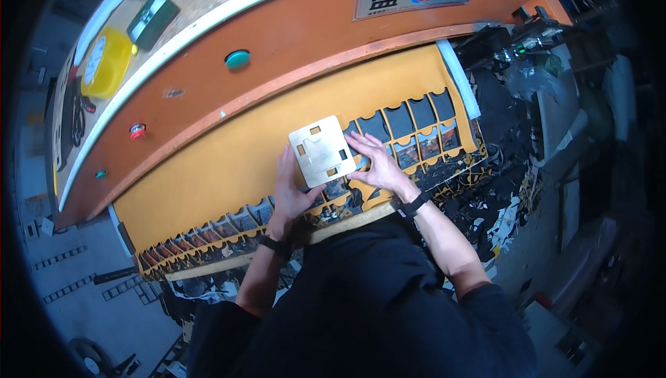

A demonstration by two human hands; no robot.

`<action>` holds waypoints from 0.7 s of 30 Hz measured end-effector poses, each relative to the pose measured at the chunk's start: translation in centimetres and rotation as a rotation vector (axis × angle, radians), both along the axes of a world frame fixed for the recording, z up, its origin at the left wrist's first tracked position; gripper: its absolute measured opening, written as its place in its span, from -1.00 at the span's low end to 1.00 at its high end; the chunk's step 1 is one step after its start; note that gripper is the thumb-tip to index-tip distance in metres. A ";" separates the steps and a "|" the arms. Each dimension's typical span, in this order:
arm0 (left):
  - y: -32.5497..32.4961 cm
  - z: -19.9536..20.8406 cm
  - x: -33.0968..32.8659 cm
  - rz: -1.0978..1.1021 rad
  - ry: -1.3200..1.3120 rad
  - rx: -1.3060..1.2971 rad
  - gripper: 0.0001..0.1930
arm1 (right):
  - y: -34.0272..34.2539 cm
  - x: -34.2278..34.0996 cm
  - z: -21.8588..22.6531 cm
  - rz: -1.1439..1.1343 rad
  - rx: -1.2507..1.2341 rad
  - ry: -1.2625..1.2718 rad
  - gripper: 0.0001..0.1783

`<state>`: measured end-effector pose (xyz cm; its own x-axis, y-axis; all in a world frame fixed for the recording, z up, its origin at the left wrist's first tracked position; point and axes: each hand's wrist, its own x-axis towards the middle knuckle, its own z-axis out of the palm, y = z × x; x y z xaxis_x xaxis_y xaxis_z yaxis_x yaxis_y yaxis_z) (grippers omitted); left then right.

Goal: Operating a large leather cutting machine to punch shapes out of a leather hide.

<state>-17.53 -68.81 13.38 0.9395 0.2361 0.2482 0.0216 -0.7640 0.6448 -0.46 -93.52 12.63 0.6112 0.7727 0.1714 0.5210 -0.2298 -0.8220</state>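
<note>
Between both hands is a pale square cutting die [319, 149], a flat plate with rounded corners and several small rectangular holes. My left hand [293, 194] grips its left edge and lower left corner, fingers along the side and thumb below. On the opposite side, my right hand [381, 168] holds the right edge with fingers and thumb. The die is over the yellow-tan sheet [229, 159], at the border of its cut-out part; whether it rests flat on the sheet, I cannot tell. Rows of scalloped openings run along the sheet's near edge.
Beyond the sheet rises an orange machine beam [291, 59] with a green button [237, 59] and a red button [137, 130]. On its top lie a yellow container [107, 62] and a green box [152, 20]. Dark scraps [485, 204] heap at the right.
</note>
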 end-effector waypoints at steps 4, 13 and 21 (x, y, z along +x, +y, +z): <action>0.2 -0.1 0.3 -0.011 -0.003 0.051 0.30 | 0.0 0.1 0.2 -0.010 0.012 0.007 0.18; 0.2 0.1 0.4 0.010 -0.004 0.104 0.34 | 0.0 0.6 0.6 0.004 -0.003 0.000 0.23; -2.8 2.0 -7.6 0.175 -0.182 0.193 -0.03 | -2.0 -0.4 2.4 -0.073 0.138 0.061 0.28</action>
<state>-25.09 -71.63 15.37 0.8248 0.3225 0.4645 0.0612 -0.8675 0.4936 -0.86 -95.53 15.07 0.6778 0.6972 0.2336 0.4548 -0.1478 -0.8782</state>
